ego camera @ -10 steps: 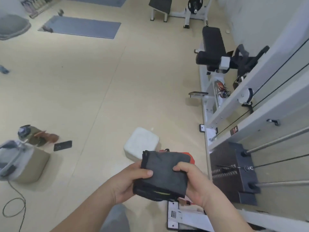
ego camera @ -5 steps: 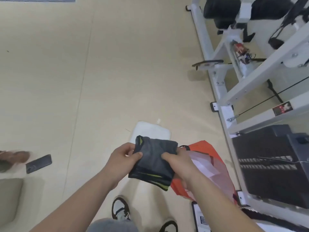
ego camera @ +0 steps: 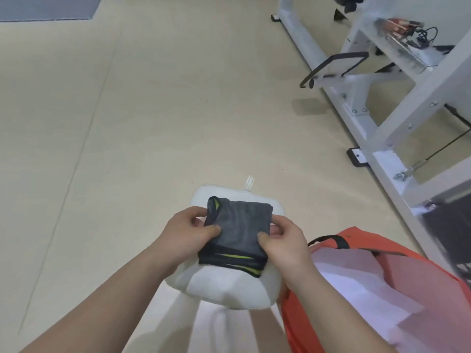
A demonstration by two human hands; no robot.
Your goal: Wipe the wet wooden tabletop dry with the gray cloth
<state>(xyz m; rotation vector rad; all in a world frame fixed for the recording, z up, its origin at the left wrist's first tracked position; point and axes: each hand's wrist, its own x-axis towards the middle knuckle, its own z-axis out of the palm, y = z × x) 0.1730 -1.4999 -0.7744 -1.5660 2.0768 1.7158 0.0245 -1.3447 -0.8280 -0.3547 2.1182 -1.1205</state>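
- The left hand pinches the left edge of the folded gray cloth, thumb on top and fingers curled underneath.
- The right hand grips the right edge the same way, its thumb pressed on the upper face near the lower corner.
- The cloth is a small folded square held between both hands, with yellow-green trim showing at its top left corner and along the stacked layers of its near edge.
- Half a second ago the cloth was held short of the white cushion; now it overlaps the cushion's middle in the view. Whether the two touch cannot be told.
- The grip on both edges is unchanged from the earlier frames.
- An orange bag with a black handle lies just right of the right wrist, with pale translucent plastic spilling from its mouth.
- The shoes and the dark phone seen earlier at the bottom and left are no longer in the frame.
- The beige floor fills the left and centre.
- A white gym machine frame runs along the right side, and the corner of a gray mat shows at top left.
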